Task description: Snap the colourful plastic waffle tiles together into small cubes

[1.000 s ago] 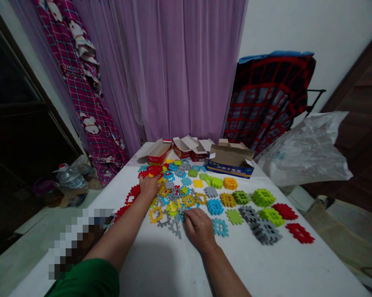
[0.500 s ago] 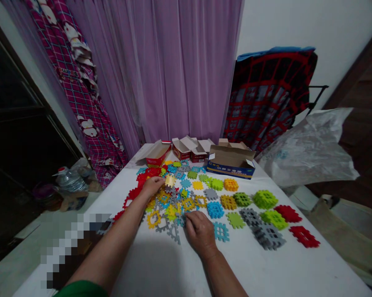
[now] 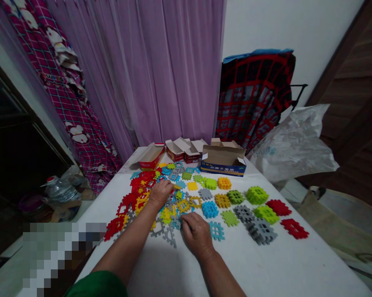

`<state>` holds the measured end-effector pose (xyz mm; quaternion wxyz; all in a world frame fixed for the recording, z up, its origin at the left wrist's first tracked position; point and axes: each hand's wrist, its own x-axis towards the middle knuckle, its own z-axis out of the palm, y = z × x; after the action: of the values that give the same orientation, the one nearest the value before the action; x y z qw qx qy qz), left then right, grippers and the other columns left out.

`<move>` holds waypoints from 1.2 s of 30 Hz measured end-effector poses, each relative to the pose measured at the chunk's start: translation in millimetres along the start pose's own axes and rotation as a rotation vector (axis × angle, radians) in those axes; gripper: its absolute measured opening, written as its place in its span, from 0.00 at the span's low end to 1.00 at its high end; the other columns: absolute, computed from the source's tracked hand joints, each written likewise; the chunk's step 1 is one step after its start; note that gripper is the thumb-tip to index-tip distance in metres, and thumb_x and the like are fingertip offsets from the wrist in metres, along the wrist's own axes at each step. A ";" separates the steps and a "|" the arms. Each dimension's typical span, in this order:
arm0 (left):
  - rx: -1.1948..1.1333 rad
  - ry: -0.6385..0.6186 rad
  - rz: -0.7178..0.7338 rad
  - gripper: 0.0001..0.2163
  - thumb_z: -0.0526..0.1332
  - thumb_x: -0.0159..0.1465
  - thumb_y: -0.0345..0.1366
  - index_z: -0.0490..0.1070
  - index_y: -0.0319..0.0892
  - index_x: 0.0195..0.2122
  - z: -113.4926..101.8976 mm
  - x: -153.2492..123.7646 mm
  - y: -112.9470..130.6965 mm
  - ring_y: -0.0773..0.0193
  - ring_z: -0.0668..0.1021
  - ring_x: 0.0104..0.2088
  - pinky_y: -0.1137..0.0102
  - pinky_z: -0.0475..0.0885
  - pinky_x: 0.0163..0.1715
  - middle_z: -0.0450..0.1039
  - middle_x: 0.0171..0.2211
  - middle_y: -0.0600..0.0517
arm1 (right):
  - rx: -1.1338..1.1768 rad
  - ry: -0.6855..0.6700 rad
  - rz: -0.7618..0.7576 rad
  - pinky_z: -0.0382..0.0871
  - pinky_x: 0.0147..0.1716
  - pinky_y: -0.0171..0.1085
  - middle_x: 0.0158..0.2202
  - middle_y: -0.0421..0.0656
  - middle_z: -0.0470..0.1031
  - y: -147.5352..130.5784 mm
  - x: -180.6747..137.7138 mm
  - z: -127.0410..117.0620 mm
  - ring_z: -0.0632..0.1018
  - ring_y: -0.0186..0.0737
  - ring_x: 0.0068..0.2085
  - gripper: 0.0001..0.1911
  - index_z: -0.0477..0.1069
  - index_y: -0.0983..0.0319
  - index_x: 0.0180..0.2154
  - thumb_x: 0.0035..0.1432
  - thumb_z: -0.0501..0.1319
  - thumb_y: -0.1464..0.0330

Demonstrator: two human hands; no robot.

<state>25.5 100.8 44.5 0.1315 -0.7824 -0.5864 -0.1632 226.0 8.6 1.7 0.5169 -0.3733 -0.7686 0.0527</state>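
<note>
My left hand (image 3: 162,193) reaches over the loose pile of interlocking plastic tiles. Between its fingertips is a yellow tile (image 3: 176,187), seen nearly edge-on. My right hand (image 3: 198,235) rests low on the white table with its fingers curled. Its fingertips lie beside a blue tile (image 3: 176,223) at the pile's near edge; whether they hold anything is hidden. Red tiles (image 3: 130,202) spread on the pile's left side. Just right of my right hand lies a light-blue window tile (image 3: 216,231), with a blue stack (image 3: 209,209) behind it.
Sorted stacks stand at the right: grey (image 3: 261,231), lime green (image 3: 257,195), red (image 3: 294,228) and orange (image 3: 224,183). Along the back are an open blue carton (image 3: 223,168) and several open red ones (image 3: 152,158). A clear plastic bag (image 3: 294,144) hangs by the table's right edge.
My left hand has moved right across the pile with the yellow tile, which has turned from flat-faced to nearly edge-on. My right hand has stayed about where it was. The view has swung slightly right.
</note>
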 end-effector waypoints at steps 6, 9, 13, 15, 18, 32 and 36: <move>0.010 -0.081 -0.052 0.11 0.55 0.67 0.33 0.77 0.45 0.42 -9.3 -18.8 -14.8 0.56 0.75 0.46 0.62 0.69 0.48 0.77 0.44 0.47 | 0.024 -0.038 0.023 0.70 0.35 0.34 0.32 0.42 0.78 0.5 0.3 1.8 0.77 0.37 0.34 0.11 0.76 0.59 0.39 0.62 0.55 0.74; -0.048 -0.152 -0.182 0.14 0.55 0.67 0.40 0.74 0.46 0.50 -14.3 -14.0 -10.4 0.54 0.74 0.52 0.61 0.66 0.55 0.77 0.50 0.47 | 0.023 -0.045 0.021 0.70 0.35 0.34 0.32 0.42 0.78 0.6 0.3 1.9 0.78 0.37 0.34 0.11 0.76 0.59 0.39 0.62 0.55 0.74; -0.130 -0.319 -0.238 0.23 0.59 0.63 0.48 0.68 0.48 0.59 -13.0 4.8 -2.0 0.51 0.69 0.60 0.58 0.61 0.60 0.71 0.59 0.47 | 0.025 -0.057 0.018 0.70 0.34 0.33 0.32 0.42 0.77 0.0 0.8 0.0 0.78 0.36 0.33 0.11 0.76 0.59 0.39 0.62 0.55 0.74; -0.148 -0.368 -0.232 0.24 0.61 0.61 0.48 0.69 0.48 0.58 -9.8 12.1 -1.4 0.51 0.71 0.59 0.58 0.62 0.59 0.72 0.58 0.47 | 0.022 -0.057 0.014 0.69 0.34 0.33 0.31 0.42 0.77 -0.2 0.9 -0.6 0.77 0.36 0.33 0.11 0.76 0.59 0.39 0.62 0.55 0.74; -0.158 -0.383 -0.248 0.19 0.62 0.61 0.46 0.74 0.49 0.53 -4.1 17.7 -4.0 0.51 0.74 0.56 0.58 0.65 0.57 0.76 0.53 0.48 | 0.018 -0.054 0.019 0.70 0.34 0.33 0.31 0.42 0.77 0.1 0.3 0.2 0.77 0.36 0.33 0.12 0.76 0.58 0.39 0.63 0.54 0.74; -0.196 -0.069 -0.488 0.16 0.51 0.66 0.33 0.77 0.45 0.48 -26.1 -21.9 -35.0 0.59 0.78 0.50 0.65 0.70 0.53 0.80 0.48 0.50 | 0.110 0.136 0.134 0.74 0.33 0.34 0.31 0.43 0.79 7.2 5.7 -4.2 0.79 0.36 0.33 0.11 0.77 0.60 0.37 0.61 0.56 0.73; -0.137 -0.002 -0.523 0.17 0.53 0.66 0.38 0.74 0.44 0.52 -30.0 -70.1 -31.3 0.54 0.73 0.58 0.58 0.64 0.61 0.75 0.55 0.47 | 0.099 0.174 0.120 0.75 0.33 0.34 0.31 0.43 0.79 8.5 5.3 -5.6 0.80 0.36 0.33 0.10 0.77 0.60 0.37 0.62 0.57 0.72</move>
<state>-25.8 36.2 43.6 0.0310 -0.6117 -0.7562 -0.2303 234.1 16.3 4.3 0.5954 -0.3959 -0.6934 0.0891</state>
